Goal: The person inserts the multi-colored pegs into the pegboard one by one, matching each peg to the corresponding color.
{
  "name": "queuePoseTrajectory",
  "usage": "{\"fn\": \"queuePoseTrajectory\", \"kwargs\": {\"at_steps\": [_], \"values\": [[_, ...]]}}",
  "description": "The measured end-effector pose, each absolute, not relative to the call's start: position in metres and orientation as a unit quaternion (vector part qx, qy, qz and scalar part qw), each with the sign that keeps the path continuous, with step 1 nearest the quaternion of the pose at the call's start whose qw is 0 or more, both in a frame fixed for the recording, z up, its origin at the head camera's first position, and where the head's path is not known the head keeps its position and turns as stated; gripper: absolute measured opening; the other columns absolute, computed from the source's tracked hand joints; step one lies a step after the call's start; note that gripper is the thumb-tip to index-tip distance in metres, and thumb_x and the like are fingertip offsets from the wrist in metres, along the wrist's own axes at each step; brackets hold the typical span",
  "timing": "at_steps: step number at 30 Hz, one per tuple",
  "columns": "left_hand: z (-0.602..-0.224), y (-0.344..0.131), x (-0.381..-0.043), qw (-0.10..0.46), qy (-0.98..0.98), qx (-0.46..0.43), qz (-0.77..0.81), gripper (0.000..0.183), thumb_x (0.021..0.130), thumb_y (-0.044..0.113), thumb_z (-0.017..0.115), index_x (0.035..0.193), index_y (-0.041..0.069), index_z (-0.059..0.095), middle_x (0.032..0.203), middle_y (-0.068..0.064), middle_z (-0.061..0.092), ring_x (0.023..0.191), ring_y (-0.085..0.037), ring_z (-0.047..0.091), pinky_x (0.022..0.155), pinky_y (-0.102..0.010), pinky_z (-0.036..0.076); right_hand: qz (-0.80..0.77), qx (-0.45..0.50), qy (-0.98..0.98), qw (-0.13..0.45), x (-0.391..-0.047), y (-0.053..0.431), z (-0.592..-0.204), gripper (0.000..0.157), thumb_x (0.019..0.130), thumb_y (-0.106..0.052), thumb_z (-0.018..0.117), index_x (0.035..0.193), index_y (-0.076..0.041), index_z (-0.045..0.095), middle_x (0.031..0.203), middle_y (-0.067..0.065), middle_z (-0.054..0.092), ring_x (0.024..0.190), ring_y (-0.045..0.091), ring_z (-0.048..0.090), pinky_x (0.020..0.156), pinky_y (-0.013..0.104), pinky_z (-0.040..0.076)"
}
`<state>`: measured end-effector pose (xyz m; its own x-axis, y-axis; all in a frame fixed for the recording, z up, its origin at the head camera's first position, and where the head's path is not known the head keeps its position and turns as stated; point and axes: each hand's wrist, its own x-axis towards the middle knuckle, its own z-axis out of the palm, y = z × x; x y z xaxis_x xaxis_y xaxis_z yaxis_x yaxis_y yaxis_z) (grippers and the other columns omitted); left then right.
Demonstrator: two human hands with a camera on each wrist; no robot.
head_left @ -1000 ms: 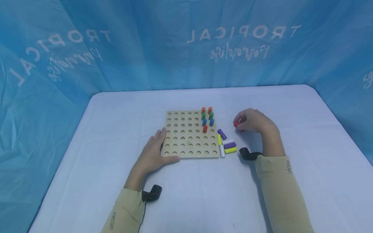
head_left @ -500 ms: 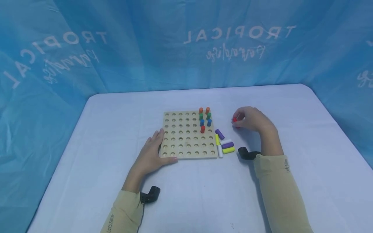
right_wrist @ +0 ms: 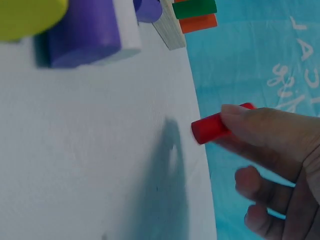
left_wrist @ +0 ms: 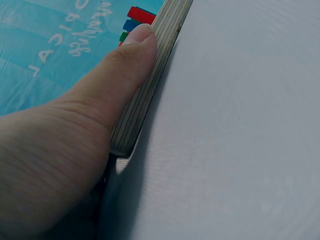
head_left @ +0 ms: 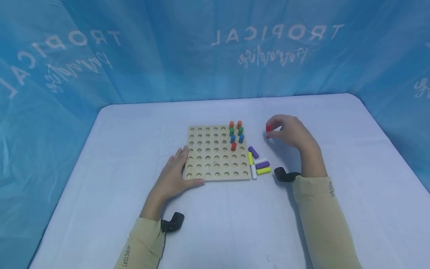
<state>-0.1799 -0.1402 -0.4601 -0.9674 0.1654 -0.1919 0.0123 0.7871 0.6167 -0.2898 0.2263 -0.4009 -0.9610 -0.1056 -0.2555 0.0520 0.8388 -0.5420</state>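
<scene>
My right hand (head_left: 290, 131) pinches a red peg (head_left: 268, 129) between thumb and fingertips, to the right of the wooden pegboard (head_left: 212, 153). The peg stands nearly upright; in the right wrist view the red peg (right_wrist: 207, 129) shows its lower end free below the thumb. My left hand (head_left: 172, 177) rests at the board's near left corner, fingers along the left side and thumb against the front edge. Pairs of orange, green and blue pegs (head_left: 241, 139) fill holes at the board's far right, with a single red peg (head_left: 233, 147) in front of them.
Loose pegs lie right of the board: a purple peg (head_left: 253, 152), a yellow peg (head_left: 263, 170), a white peg (head_left: 253, 172) and several more. The white-covered table (head_left: 215, 224) ends at a blue printed curtain (head_left: 188, 67) behind.
The red peg in my right hand has turned from slanted to nearly upright, and that hand has shifted slightly left and away from me. My left hand keeps its place at the board.
</scene>
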Motion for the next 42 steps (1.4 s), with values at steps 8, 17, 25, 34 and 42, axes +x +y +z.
{"fn": "queuePoseTrajectory", "kwargs": {"at_steps": [8, 17, 25, 34, 42], "values": [[-0.459, -0.14, -0.181, 0.121, 0.938, 0.049, 0.322, 0.131, 0.065, 0.07, 0.079, 0.161, 0.019, 0.005, 0.168, -0.006, 0.007, 0.156, -0.03, 0.005, 0.126, -0.054, 0.01, -0.31, -0.042, 0.941, 0.13, -0.287, 0.217, -0.393, 0.029, 0.089, -0.019, 0.075, 0.117, -0.017, 0.067, 0.122, 0.008, 0.067, 0.12, 0.032, 0.055, 0.1, 0.055, 0.051], [-0.459, -0.139, -0.182, 0.116, 0.938, 0.048, 0.324, 0.131, 0.065, 0.069, 0.08, 0.161, 0.018, 0.006, 0.168, -0.006, 0.008, 0.156, -0.029, 0.006, 0.127, -0.053, 0.009, -0.325, -0.082, 0.931, 0.145, -0.281, 0.205, -0.384, 0.022, 0.086, -0.016, 0.078, 0.106, -0.019, 0.07, 0.11, 0.003, 0.071, 0.106, 0.025, 0.059, 0.09, 0.046, 0.054], [-0.46, -0.139, -0.182, 0.118, 0.937, 0.048, 0.325, 0.132, 0.065, 0.069, 0.08, 0.161, 0.018, 0.006, 0.168, -0.009, 0.008, 0.156, -0.033, 0.005, 0.125, -0.057, 0.01, -0.32, -0.112, 0.926, 0.168, -0.276, 0.188, -0.38, 0.017, 0.084, -0.017, 0.08, 0.099, -0.02, 0.072, 0.105, -0.002, 0.074, 0.1, 0.023, 0.06, 0.085, 0.04, 0.052], [-0.461, -0.139, -0.18, 0.123, 0.936, 0.044, 0.326, 0.131, 0.066, 0.068, 0.08, 0.161, 0.021, 0.005, 0.168, -0.007, 0.007, 0.155, -0.036, 0.005, 0.124, -0.059, 0.011, -0.318, -0.137, 0.921, 0.177, -0.276, 0.179, -0.387, 0.013, 0.086, -0.014, 0.077, 0.097, -0.02, 0.072, 0.105, -0.004, 0.075, 0.102, 0.021, 0.064, 0.093, 0.043, 0.053], [-0.459, -0.138, -0.18, 0.116, 0.935, 0.045, 0.331, 0.13, 0.066, 0.066, 0.081, 0.161, 0.02, 0.005, 0.168, -0.009, 0.007, 0.155, -0.037, 0.004, 0.124, -0.059, 0.01, -0.324, -0.152, 0.916, 0.179, -0.277, 0.176, -0.393, 0.012, 0.086, -0.012, 0.077, 0.095, -0.019, 0.072, 0.1, -0.004, 0.074, 0.098, 0.019, 0.065, 0.091, 0.041, 0.055]]}}
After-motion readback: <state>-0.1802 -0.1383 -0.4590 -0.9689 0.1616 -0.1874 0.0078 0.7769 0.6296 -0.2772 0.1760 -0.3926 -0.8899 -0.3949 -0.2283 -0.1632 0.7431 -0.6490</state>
